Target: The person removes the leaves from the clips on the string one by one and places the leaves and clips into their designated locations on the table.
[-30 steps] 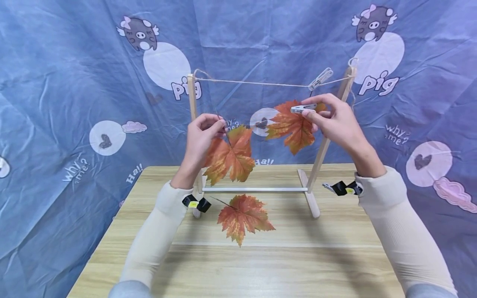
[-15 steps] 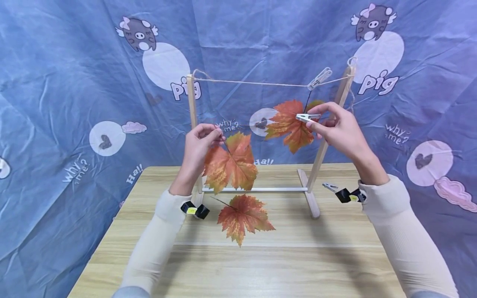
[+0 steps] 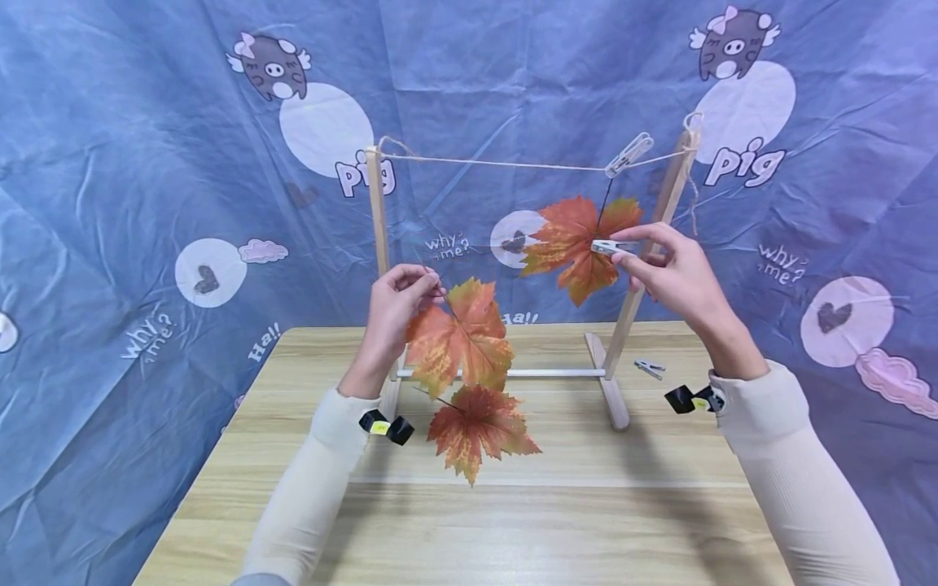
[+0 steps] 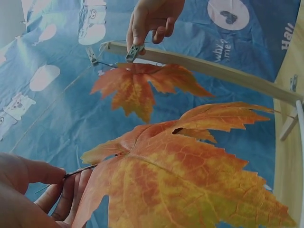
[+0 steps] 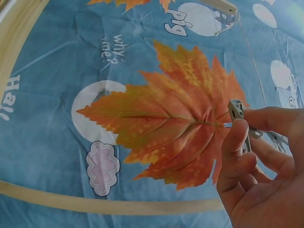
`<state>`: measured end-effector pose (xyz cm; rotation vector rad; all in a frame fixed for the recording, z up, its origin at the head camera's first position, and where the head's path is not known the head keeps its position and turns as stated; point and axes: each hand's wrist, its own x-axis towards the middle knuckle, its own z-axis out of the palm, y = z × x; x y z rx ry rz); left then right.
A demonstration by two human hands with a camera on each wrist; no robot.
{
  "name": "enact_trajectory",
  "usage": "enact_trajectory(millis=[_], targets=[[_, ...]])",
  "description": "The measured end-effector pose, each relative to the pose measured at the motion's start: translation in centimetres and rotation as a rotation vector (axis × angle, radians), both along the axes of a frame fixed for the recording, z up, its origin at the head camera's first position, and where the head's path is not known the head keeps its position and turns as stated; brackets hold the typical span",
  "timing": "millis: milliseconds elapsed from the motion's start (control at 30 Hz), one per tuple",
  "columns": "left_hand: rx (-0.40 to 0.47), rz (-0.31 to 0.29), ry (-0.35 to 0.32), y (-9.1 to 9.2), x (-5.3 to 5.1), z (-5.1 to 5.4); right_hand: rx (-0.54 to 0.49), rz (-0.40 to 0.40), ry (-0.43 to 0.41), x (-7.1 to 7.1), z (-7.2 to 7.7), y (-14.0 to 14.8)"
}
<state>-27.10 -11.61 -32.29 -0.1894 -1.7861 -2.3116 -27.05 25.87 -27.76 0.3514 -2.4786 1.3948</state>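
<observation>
My left hand (image 3: 396, 313) pinches the dark stem of an orange leaf (image 3: 462, 338) between thumb and fingers; in the left wrist view that leaf (image 4: 166, 171) fills the lower part. A grey clothespin (image 3: 610, 247) is pinched in my right hand (image 3: 677, 273), in front of a second leaf (image 3: 567, 244). That second leaf hangs by its stem from a pale clothespin (image 3: 628, 155) on the string (image 3: 506, 164). On the table, just below the left-hand leaf, lies a third, redder leaf (image 3: 484, 427).
A wooden frame with a left post (image 3: 377, 203), a right post (image 3: 632, 313) and a white crossbar (image 3: 550, 373) stands on the table (image 3: 557, 521). Another clothespin (image 3: 649, 369) lies right of the frame's foot (image 3: 614, 403). Behind hangs a blue printed cloth (image 3: 469, 73).
My left hand and its leaf have come down, the leaf now reaching the top of the table leaf in view. The right hand with its clothespin has moved lower and slightly right.
</observation>
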Motion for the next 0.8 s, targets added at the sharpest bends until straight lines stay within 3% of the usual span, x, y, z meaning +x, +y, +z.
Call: enact_trajectory(millis=[533,800], targets=[[0.044,-0.006,-0.101,-0.1,0.2,-3.2,0.044,-0.023,-0.103,0.2,-2.3,1.6],[0.054,-0.007,-0.161,-0.2,0.1,-4.9,0.079,-0.032,-0.096,0.1,-3.7,2.4]])
